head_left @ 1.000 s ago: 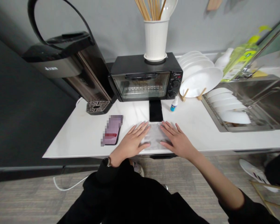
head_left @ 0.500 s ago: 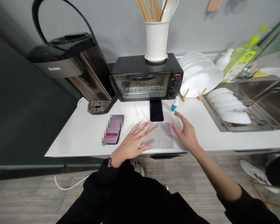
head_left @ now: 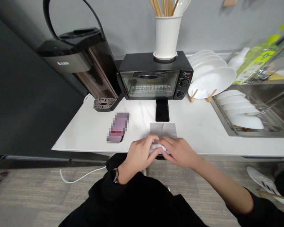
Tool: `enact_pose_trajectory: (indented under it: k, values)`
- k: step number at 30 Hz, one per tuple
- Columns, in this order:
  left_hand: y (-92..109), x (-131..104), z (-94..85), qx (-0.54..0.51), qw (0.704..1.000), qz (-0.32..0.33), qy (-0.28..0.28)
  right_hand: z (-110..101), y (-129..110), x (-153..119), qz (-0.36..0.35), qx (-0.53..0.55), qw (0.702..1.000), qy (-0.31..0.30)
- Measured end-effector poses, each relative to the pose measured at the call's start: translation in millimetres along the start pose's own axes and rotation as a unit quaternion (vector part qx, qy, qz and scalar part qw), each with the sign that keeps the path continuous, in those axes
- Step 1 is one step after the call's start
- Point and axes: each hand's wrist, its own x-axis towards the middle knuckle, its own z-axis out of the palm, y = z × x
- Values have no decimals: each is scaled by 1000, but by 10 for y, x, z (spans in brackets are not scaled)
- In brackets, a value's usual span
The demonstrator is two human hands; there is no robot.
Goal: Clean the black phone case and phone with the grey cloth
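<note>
My left hand (head_left: 140, 152) and my right hand (head_left: 179, 151) meet at the counter's front edge, fingers closed round a small white bottle (head_left: 159, 147) that is mostly covered by them. Beneath and behind the fingers lies a grey cloth (head_left: 163, 128), flat on the white counter (head_left: 142, 126). A black phone (head_left: 162, 111) lies just behind the cloth, in front of the toaster oven (head_left: 153, 77). To the left of my hands is a second phone with a purplish, pixelated screen (head_left: 118, 126).
A tall water dispenser (head_left: 85, 63) stands at the left. The oven bears a white cup (head_left: 167, 37) of chopsticks. Right of it are racked plates (head_left: 210, 75), a green soap bottle (head_left: 257, 63) and a sink (head_left: 227, 126) with bowls (head_left: 246, 120). A person's shoe (head_left: 262, 181) is at lower right.
The small bottle has left its place beside the oven and is now between my hands. Both hands have drawn together at the cloth's near edge, and the view has shifted slightly.
</note>
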Motion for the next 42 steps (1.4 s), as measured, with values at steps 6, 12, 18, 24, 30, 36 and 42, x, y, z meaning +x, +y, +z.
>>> enact_pose_trajectory:
  k: [6,12,18,24,30,36,42]
  values:
    - [318,-89,58,130,986,104,-8,-21,-370,-250,-32,-97,995,-19]
    - [228,-364,-215,120,973,165,105,-340,-82,-679,27,-49,998,16]
    - [-322,-228,-190,56,996,1,67,-350,271,-864,282,521,802,74]
    - [-669,401,299,-63,976,-190,90,-21,16,-576,247,765,583,120]
    - [-777,358,324,-130,965,-193,116,-31,110,-517,250,662,689,159]
    - [-769,326,332,-167,957,-197,130,-113,486,-339,152,111,981,43]
    - [-767,325,329,-185,954,-196,134,-85,753,-53,78,-119,989,-45]
